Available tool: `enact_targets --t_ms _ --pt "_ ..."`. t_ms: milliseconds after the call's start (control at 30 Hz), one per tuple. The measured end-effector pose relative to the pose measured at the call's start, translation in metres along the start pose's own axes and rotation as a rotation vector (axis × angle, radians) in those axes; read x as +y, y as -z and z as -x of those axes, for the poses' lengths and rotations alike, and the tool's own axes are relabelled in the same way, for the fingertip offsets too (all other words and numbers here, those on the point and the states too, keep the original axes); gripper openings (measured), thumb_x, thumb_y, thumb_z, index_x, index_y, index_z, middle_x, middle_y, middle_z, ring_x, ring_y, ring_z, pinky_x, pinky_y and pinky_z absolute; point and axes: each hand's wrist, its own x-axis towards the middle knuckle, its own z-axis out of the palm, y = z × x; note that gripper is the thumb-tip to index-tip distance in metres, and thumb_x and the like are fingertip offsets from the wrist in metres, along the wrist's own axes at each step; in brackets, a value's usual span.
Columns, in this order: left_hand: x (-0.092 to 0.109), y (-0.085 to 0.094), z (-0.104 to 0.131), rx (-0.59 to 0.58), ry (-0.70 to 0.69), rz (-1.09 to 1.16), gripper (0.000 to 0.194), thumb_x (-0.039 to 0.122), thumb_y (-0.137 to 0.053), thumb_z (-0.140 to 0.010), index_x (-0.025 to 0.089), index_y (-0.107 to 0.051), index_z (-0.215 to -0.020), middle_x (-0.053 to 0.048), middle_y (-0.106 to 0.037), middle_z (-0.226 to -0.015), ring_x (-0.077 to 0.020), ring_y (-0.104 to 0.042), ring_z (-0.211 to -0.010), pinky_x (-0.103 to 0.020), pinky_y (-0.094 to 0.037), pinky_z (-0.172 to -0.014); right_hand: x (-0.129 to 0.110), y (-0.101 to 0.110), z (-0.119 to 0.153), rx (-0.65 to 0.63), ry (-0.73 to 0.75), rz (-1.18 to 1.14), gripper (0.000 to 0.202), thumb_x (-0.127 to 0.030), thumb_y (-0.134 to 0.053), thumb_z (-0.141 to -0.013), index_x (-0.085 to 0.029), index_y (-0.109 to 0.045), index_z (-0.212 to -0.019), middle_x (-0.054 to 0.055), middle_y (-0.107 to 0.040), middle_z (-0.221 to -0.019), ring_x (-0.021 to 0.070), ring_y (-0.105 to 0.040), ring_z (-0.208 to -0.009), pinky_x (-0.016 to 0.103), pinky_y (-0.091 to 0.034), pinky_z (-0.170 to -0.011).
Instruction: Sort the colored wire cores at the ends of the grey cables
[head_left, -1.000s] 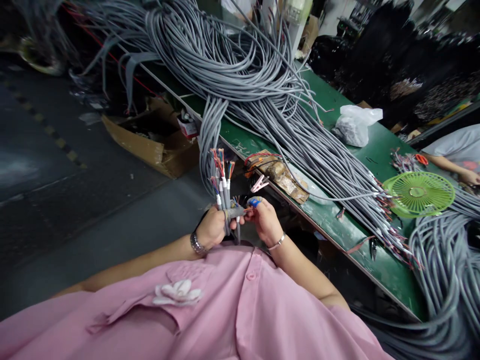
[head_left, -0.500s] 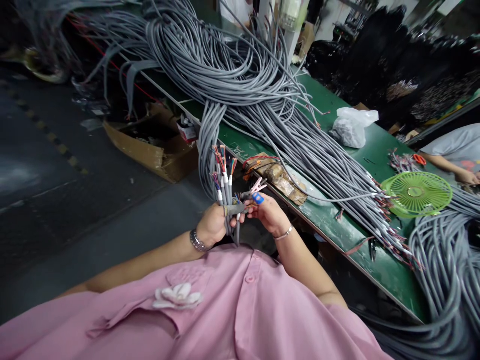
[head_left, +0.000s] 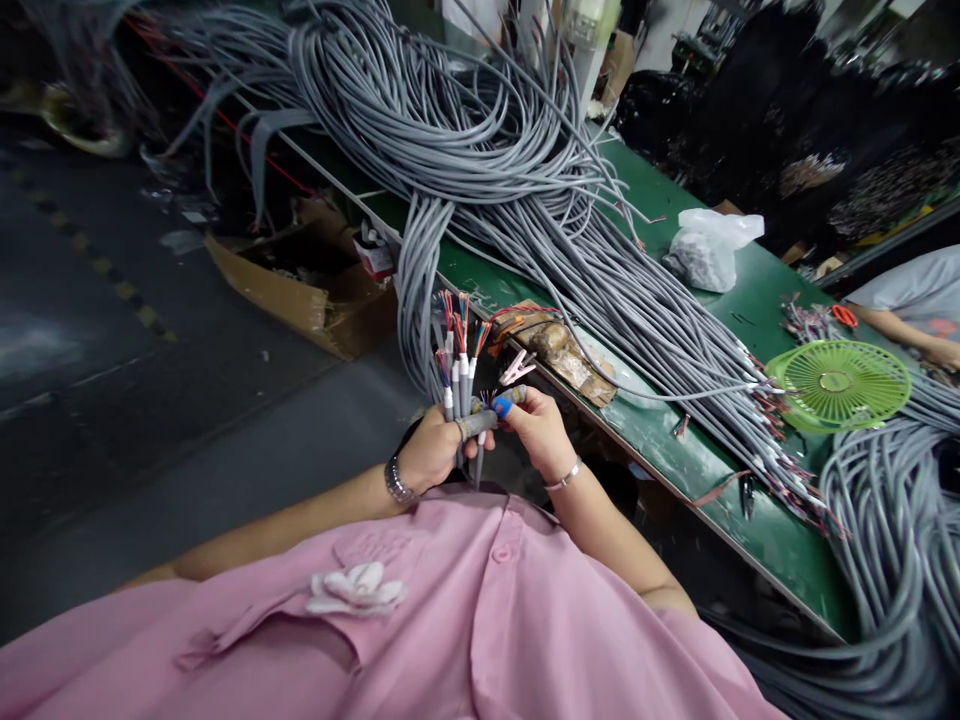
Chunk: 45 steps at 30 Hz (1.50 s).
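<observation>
My left hand (head_left: 433, 448) is closed around several grey cables (head_left: 463, 382) in front of my shirt. Their upper ends are stripped to fans of coloured wires (head_left: 459, 330) above white sleeves. Close beside it, my right hand (head_left: 541, 436) pinches near a small tuft of dark wires (head_left: 488, 396) at one cable end. Blue tape or a finger cover (head_left: 502, 407) is on one of its digits. Grey bands with yellowish edges wrap the fingers of both hands. What exactly the right fingertips hold is partly hidden. A pink clip (head_left: 517, 367) lies just beyond them.
A large heap of grey cables (head_left: 450, 150) lies along the green table (head_left: 806, 575). On it are a green fan-like basket (head_left: 836, 385) and a white plastic bag (head_left: 709, 248). A cardboard box (head_left: 277, 300) stands on the floor at left. Another person's arm (head_left: 900, 330) shows at right.
My right hand has drawn slightly outward and its fingers have turned, so the pink clip shows clear of them. The bundle in my left hand has shifted a little to the right.
</observation>
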Motion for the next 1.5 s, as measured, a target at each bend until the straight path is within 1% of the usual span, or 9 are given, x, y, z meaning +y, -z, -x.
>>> enact_targets --t_ms 300,467,567,700,800,933,1100,1300,1500 --pt "0.001 -0.001 -0.001 0.079 -0.058 0.034 0.022 0.031 -0.068 -0.074 0.012 -0.061 -0.064 -0.002 -0.06 -0.052 -0.0062 -0.042 -0.039 -0.019 -0.03 -0.04 0.003 -0.009 0.004 0.088 0.027 0.015 0.026 -0.041 -0.069 -0.074 -0.017 -0.059 -0.071 -0.001 -0.06 -0.063 0.0108 -0.052 -0.058 0.023 -0.041 -0.055" --pt "0.008 -0.001 -0.002 0.082 -0.026 0.042 0.021 0.03 -0.069 -0.071 0.011 -0.064 -0.065 -0.002 -0.059 -0.05 -0.0055 -0.039 -0.037 -0.02 -0.025 -0.039 0.014 0.002 -0.003 0.141 -0.024 -0.119 0.036 -0.052 -0.065 -0.076 -0.017 -0.059 -0.071 -0.003 -0.054 -0.06 0.0081 -0.045 -0.052 0.022 -0.043 -0.053" --pt "0.012 0.003 -0.003 0.041 0.035 0.052 0.021 0.031 -0.07 -0.069 0.01 -0.068 -0.068 -0.002 -0.058 -0.049 -0.0054 -0.038 -0.036 -0.02 -0.024 -0.038 0.019 0.014 -0.013 0.186 -0.099 -0.267 0.047 -0.064 -0.057 -0.077 -0.017 -0.061 -0.079 -0.001 -0.058 -0.068 0.0077 -0.046 -0.052 0.023 -0.045 -0.053" --pt "0.015 0.005 -0.007 -0.033 0.076 0.08 0.023 0.033 -0.069 -0.07 0.01 -0.069 -0.068 -0.002 -0.057 -0.046 -0.0058 -0.039 -0.036 -0.021 -0.027 -0.038 0.018 0.021 -0.028 0.035 -0.178 -0.36 0.054 -0.068 -0.057 -0.075 -0.017 -0.064 -0.087 0.002 -0.062 -0.08 0.0082 -0.051 -0.057 0.022 -0.045 -0.053" --pt "0.019 0.002 -0.009 -0.035 0.088 0.097 0.022 0.031 -0.069 -0.068 0.01 -0.069 -0.066 -0.002 -0.057 -0.046 -0.0048 -0.038 -0.035 -0.02 -0.027 -0.038 0.018 0.017 -0.033 -0.011 -0.098 -0.297 0.05 -0.065 -0.058 -0.077 -0.017 -0.065 -0.086 0.002 -0.062 -0.077 0.0083 -0.05 -0.058 0.02 -0.042 -0.052" --pt "0.025 -0.005 -0.012 -0.022 0.1 0.115 0.021 0.03 -0.07 -0.067 0.009 -0.068 -0.066 -0.002 -0.056 -0.046 -0.0039 -0.036 -0.034 -0.019 -0.026 -0.037 0.02 0.01 -0.036 0.169 0.081 -0.13 0.05 -0.065 -0.053 -0.081 -0.016 -0.064 -0.075 0.001 -0.059 -0.067 0.0086 -0.046 -0.055 0.02 -0.039 -0.053" --pt "0.023 -0.008 -0.018 0.002 0.092 0.122 0.021 0.03 -0.07 -0.066 0.009 -0.067 -0.065 -0.003 -0.058 -0.048 -0.0044 -0.039 -0.036 -0.018 -0.023 -0.036 0.014 0.004 -0.043 0.076 -0.078 -0.417 0.052 -0.068 -0.056 -0.077 -0.018 -0.064 -0.09 0.001 -0.06 -0.073 0.0107 -0.051 -0.059 0.022 -0.045 -0.055" --pt "0.017 -0.01 -0.02 0.011 0.101 0.123 0.019 0.028 -0.069 -0.068 0.009 -0.066 -0.064 -0.003 -0.058 -0.047 -0.004 -0.038 -0.035 -0.019 -0.022 -0.037 0.012 -0.002 -0.051 0.181 -0.144 -0.626 0.04 -0.057 -0.068 -0.075 -0.018 -0.059 -0.074 -0.002 -0.056 -0.065 0.0098 -0.05 -0.056 0.021 -0.046 -0.056" --pt "0.018 -0.01 -0.017 0.015 0.093 0.121 0.021 0.03 -0.07 -0.068 0.01 -0.065 -0.062 -0.002 -0.057 -0.046 -0.0044 -0.037 -0.034 -0.02 -0.021 -0.037 0.019 0.003 -0.048 0.07 -0.167 -0.693 0.043 -0.061 -0.064 -0.076 -0.019 -0.06 -0.08 -0.002 -0.058 -0.069 0.0097 -0.049 -0.056 0.022 -0.045 -0.053"
